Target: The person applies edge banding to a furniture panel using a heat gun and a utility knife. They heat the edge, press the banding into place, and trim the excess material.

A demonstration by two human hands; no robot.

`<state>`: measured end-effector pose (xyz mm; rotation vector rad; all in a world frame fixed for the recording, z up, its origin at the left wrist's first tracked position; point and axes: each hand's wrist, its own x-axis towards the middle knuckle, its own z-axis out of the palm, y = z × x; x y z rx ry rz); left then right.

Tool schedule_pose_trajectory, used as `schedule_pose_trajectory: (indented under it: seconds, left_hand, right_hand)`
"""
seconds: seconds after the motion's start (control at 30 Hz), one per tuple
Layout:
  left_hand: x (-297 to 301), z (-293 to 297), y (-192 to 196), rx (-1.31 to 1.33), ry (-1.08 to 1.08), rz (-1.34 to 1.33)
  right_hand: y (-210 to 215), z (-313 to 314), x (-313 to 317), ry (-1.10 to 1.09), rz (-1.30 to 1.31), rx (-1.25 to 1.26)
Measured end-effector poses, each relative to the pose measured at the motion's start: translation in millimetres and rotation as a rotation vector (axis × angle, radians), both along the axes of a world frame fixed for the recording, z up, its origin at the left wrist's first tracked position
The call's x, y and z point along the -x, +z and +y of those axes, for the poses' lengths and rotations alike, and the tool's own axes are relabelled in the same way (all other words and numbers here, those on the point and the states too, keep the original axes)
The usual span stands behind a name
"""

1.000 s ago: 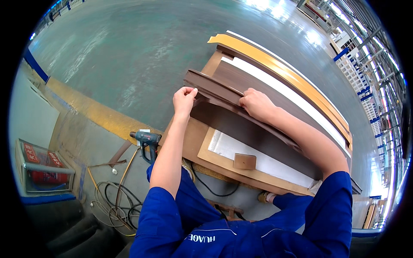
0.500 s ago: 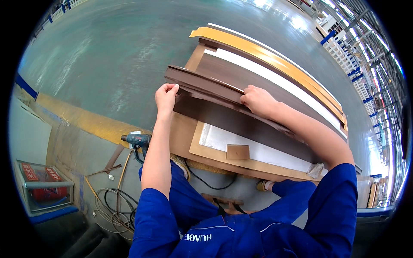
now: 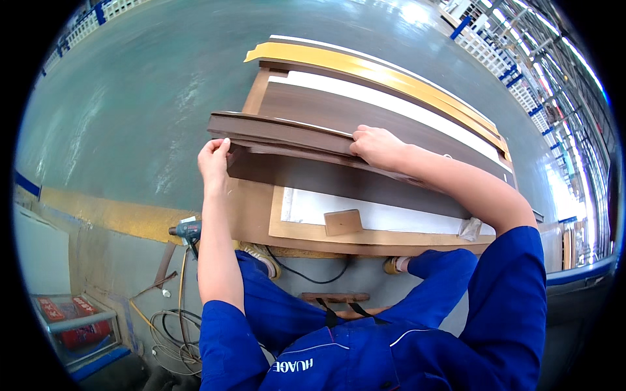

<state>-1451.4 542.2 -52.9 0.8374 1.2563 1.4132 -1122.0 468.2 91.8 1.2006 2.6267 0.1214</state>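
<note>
A long dark-brown profile (image 3: 280, 128) lies slantwise across the stack of boards before me. A thin brown strip (image 3: 287, 148), perhaps film or veneer, runs along its near side and hangs slightly loose. At the left end my left hand (image 3: 214, 163) is closed, thumb and fingers pinching the edge of this strip. My right hand (image 3: 378, 146) rests farther along the profile, fingers curled over its upper edge; the fingertips are partly hidden. Beneath lies a wide dark-brown panel (image 3: 293, 174).
A yellow-faced strip (image 3: 365, 67) lies at the far side. Nearer me are a white-surfaced board (image 3: 391, 216), a small brown block (image 3: 343, 222) and crumpled clear plastic (image 3: 469, 228). A heat gun (image 3: 187, 231) and coiled cables (image 3: 176, 332) are at left, by a glass-fronted cabinet (image 3: 81, 332).
The whole view has shifted, so the boards and both hands appear farther left. Against the profile, both hands keep about the same places and grips.
</note>
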Motion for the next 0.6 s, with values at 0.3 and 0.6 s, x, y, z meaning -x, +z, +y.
schedule_pose_trajectory:
  seconds: [0.3, 0.6]
  left_hand:
    - [0, 0, 1, -0.056, 0.018, 0.104]
    - [2, 0, -1, -0.066, 0.014, 0.102]
  right_hand:
    - [4, -11, -27, 0.01, -0.061, -0.005]
    - [7, -17, -43, -0.002, -0.103, 0.011]
